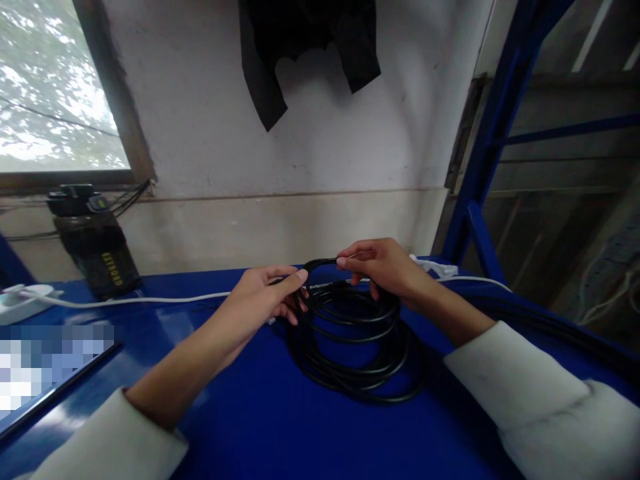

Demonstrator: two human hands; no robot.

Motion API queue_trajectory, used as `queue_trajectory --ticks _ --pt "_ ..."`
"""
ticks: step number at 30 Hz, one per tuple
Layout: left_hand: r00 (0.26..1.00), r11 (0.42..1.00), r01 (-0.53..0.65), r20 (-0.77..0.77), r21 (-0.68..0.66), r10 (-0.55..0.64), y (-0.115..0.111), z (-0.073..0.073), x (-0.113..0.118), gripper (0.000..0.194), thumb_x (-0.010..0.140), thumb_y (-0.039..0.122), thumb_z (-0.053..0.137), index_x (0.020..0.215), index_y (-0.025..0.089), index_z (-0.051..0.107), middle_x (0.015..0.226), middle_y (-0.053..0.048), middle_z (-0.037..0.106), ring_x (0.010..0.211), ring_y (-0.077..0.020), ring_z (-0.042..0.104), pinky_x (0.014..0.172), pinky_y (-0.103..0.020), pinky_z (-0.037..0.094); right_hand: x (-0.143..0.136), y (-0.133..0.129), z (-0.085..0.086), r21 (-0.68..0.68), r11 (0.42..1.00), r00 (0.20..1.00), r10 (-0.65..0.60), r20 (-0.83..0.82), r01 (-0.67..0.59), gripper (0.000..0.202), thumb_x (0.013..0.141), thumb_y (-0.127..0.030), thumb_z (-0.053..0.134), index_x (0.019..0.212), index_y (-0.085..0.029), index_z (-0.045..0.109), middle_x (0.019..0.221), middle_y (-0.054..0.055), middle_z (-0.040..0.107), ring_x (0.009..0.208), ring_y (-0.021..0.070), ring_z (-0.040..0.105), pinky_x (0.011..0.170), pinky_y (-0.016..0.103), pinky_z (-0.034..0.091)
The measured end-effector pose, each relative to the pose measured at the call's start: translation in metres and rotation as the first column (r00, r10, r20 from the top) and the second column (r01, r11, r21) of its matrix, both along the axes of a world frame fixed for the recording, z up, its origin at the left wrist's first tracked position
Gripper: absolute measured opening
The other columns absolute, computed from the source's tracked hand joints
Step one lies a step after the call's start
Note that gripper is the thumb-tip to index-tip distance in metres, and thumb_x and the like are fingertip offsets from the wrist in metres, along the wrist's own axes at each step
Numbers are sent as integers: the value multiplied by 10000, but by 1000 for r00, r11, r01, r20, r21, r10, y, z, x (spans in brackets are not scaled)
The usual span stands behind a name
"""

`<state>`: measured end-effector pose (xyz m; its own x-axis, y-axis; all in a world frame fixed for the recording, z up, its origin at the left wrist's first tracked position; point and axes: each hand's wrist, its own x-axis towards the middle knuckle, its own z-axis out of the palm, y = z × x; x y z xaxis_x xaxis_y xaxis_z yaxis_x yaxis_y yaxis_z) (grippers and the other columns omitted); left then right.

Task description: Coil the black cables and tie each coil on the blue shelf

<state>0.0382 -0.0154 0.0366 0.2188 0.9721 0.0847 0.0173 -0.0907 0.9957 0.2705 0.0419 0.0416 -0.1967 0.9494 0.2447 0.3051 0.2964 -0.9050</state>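
A black cable [365, 383] lies in several loose loops on the blue table [280, 427], with its upper loops raised toward my hands. My left hand [273, 290] pinches the cable between thumb and fingers at the left side of the upper loops. On the right, my right hand [377, 267] grips the cable with thumb and forefinger at the top of the coil, its other fingers curled over the loops. A short arc of cable spans the gap between both hands.
A dark bottle [97, 247] stands at the back left beside a white power strip [30, 300]. A white cord [165, 299] runs along the back edge. More black cables [545, 323] lie at the right, near a blue metal frame [493, 147]. A pixelated flat object is at the left.
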Motion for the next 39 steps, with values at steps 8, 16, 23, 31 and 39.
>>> queue_trajectory --ticks 8,16,23,31,39 --pt "947 981 -63 -299 182 116 1 -4 -8 381 818 432 848 1032 130 757 738 -64 765 587 -176 633 498 -240 388 1 11 -13 161 981 987 83 136 -104 134 864 -296 795 898 -167 800 831 72 794 773 192 729 650 264 559" --pt "899 957 -103 -387 271 206 -2 0 -9 371 838 455 806 1018 133 762 707 -37 729 695 -211 660 632 -278 410 -1 10 -18 218 969 980 78 184 -118 168 896 -323 767 957 -171 805 871 74 800 831 219 738 736 308 549" --pt "902 987 -48 -419 155 110 -5 0 -11 440 902 587 694 959 153 735 690 -20 675 502 -130 506 464 -236 333 -4 7 -16 179 975 977 95 189 -130 160 891 -300 765 956 -160 808 887 79 810 841 208 742 724 285 537" --pt "795 945 -82 -551 315 253 7 -14 -18 495 861 630 708 1030 167 757 757 -45 710 715 -215 629 640 -302 444 -3 14 -24 207 967 972 106 211 -151 125 889 -269 763 944 -168 812 895 73 825 847 228 763 799 320 555" --pt "712 942 -47 -650 334 266 5 -19 -17 461 859 566 714 1120 185 710 1101 -117 729 1029 -315 660 883 -418 492 -5 12 -28 208 965 959 99 267 -158 90 892 -226 757 943 -187 820 920 68 832 856 233 776 797 314 573"
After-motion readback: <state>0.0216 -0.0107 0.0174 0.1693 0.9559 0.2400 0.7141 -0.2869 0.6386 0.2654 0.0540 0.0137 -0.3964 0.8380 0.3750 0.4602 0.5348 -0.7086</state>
